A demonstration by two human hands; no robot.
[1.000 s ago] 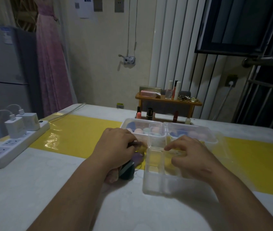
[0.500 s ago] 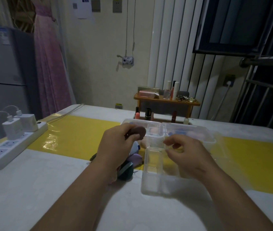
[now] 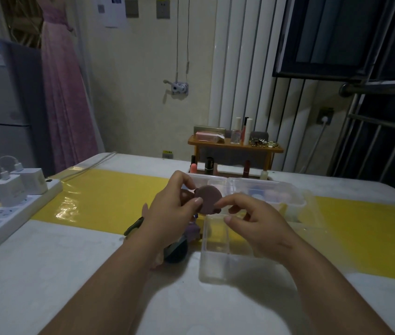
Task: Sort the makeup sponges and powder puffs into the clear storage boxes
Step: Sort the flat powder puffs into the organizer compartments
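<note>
I see left hand (image 3: 171,210) pinching mauve powder puff (image 3: 209,198) above clear box (image 3: 215,252); right hand (image 3: 255,224) touches puff edge, grip unclear.

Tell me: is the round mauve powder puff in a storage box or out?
Out: the left hand and right hand hold the powder puff in the air, raised above the near clear box.

Round mauve puff (image 3: 209,198) upright (mid-air) over nr clear box (image 3: 212,264), far edge.
</note>
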